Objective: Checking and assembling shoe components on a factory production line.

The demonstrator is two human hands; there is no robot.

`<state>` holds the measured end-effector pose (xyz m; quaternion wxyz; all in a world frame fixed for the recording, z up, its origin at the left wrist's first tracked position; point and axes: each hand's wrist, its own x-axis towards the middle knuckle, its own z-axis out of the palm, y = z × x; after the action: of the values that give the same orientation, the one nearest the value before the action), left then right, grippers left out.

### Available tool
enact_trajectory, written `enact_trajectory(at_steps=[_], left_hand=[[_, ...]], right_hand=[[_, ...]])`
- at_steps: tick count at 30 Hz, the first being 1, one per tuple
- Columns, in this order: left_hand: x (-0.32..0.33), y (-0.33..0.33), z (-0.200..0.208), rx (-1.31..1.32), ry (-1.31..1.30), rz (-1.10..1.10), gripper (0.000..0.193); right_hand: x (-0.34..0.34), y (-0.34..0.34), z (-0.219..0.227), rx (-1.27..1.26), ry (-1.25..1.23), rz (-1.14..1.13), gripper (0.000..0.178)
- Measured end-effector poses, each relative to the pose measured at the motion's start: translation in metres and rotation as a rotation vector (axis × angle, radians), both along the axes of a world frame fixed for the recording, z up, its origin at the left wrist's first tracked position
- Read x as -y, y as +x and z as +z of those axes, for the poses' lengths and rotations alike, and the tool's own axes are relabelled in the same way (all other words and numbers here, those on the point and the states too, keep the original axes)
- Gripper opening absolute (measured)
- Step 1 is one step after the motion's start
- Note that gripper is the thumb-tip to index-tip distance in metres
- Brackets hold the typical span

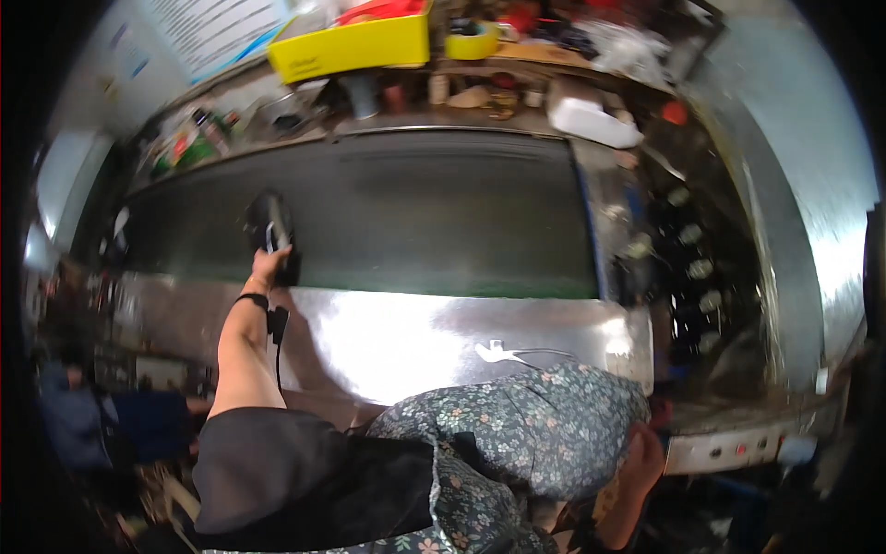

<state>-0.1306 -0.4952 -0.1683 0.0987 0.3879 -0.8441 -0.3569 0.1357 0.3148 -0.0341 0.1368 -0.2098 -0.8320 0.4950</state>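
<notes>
- I have the left hand [269, 265] stretched forward, its fingers closed on the near end of a dark shoe-like item [268, 222], which extends just beyond them over the dark belt [443, 212].
- To the right of those fingers and nearer the body, I see a white corded piece [496, 352] on the shiny metal surface [378, 323].
- Well beyond them sits a yellow box [369, 46].
- I cannot tell how far open the right hand is.
</notes>
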Motion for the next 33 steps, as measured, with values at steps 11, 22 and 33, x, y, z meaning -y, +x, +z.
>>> enact_trajectory(at_steps=[11,22,33], left_hand=[[-0.246,0.004,0.087,0.024,0.925,-0.521,0.033],[-0.481,0.165,0.209,0.357,0.710,-1.836,0.087],[-0.610,0.163,0.199,-0.348,0.491,-2.203,0.078]], right_hand=[[0.026,0.096,-0.025,-0.236,-0.422,-0.538,0.025],[0.083,0.003,0.074,-0.506,0.168,-0.432,0.054],[0.079,0.054,0.052,-0.327,0.280,-0.117,0.047]])
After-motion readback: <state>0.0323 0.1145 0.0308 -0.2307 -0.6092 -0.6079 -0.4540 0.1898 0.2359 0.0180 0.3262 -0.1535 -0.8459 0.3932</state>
